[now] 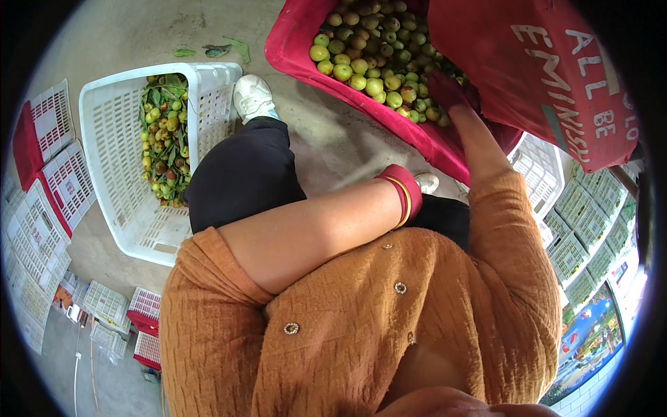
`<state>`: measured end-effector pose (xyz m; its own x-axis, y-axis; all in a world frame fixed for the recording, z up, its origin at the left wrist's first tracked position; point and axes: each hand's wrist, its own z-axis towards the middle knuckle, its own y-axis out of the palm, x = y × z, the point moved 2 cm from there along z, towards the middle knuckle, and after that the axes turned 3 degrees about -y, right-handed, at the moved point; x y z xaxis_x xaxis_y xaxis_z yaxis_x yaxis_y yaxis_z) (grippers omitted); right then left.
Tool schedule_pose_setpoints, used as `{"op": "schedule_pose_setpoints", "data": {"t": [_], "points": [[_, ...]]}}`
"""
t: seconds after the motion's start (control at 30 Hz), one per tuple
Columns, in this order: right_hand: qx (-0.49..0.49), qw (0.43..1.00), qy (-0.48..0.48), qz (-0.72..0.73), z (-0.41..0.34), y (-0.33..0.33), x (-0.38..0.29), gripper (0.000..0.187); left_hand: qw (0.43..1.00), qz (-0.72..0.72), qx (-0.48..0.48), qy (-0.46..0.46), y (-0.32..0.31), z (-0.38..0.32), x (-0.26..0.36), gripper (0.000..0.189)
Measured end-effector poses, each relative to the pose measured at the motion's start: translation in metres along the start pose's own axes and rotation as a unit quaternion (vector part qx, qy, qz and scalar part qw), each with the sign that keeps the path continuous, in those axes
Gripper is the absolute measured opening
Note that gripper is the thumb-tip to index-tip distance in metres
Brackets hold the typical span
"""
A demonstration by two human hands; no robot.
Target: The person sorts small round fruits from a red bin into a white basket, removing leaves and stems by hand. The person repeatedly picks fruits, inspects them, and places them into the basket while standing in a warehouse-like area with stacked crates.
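Observation:
A crate lined with red cloth (307, 68) stands ahead on the right, holding many small green and brown jujubes (375, 78). My right hand (447, 93), in a dark red glove, reaches in among the fruit at the near right side. Shadow hides its fingers, so a grip cannot be made out. Across my lap lies my left forearm, a gold bangle (402, 200) at the wrist. Of my left hand (409, 185), only the red glove's cuff end shows near my right knee; its fingers are hidden.
To my left a white plastic crate (156, 245) leans tilted, with leafy jujubes (167, 140) inside. A red sheet (500, 68) with white lettering hangs over the right of the lined crate. Loose leaves (229, 49) lie on the concrete floor. Stacked crates (589, 208) stand on both sides.

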<state>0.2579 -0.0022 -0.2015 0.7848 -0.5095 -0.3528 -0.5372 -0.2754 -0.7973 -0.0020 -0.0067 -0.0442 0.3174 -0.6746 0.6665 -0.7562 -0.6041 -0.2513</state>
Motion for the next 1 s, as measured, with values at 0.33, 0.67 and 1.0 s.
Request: {"op": "schedule_pose_setpoints", "data": {"t": [0.33, 0.67, 1.0], "points": [[-0.193, 0.98, 0.02, -0.037, 0.112, 0.047, -0.072, 0.054, 0.998, 0.006, 0.035, 0.056, -0.044, -0.017, 0.004, 0.031], [-0.169, 0.983, -0.028, -0.071, 0.084, 0.069, -0.026, 0.045, 0.998, -0.008, 0.059, 0.037, -0.057, -0.036, 0.006, 0.034], [-0.118, 0.988, 0.002, 0.103, 0.014, 0.042, -0.08, 0.037, 0.994, 0.108, 0.007, 0.016, -0.046, -0.04, 0.017, 0.033]]}}
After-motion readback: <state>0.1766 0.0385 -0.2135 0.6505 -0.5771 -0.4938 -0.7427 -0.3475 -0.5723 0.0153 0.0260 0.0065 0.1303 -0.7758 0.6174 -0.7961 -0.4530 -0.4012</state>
